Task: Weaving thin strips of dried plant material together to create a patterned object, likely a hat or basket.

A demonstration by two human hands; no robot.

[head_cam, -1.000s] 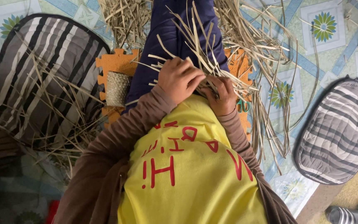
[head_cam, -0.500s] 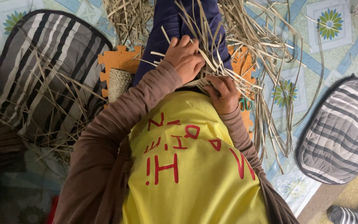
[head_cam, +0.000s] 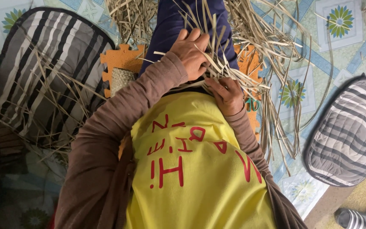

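Dry leaf strips [head_cam: 217,46]: a loose fan of pale strands over the lap, running from 12 to 2 o'clock of both hands. Left hand [head_cam: 191,53] sits at 11 o'clock of the right hand [head_cam: 227,95], fingers curled into the strands, grasping a few. Right hand pinches the strip ends at their base, just beside the yellow shirt [head_cam: 191,169]. Counts: two hands; two striped cushions [head_cam: 43,63], at 9 and 3 o'clock; one small woven piece [head_cam: 121,80] on one orange foam mat [head_cam: 121,61], at 9 o'clock of the left hand. Strips too many to count.

No packages, labels, signs or screens anywhere on the floor around the person.
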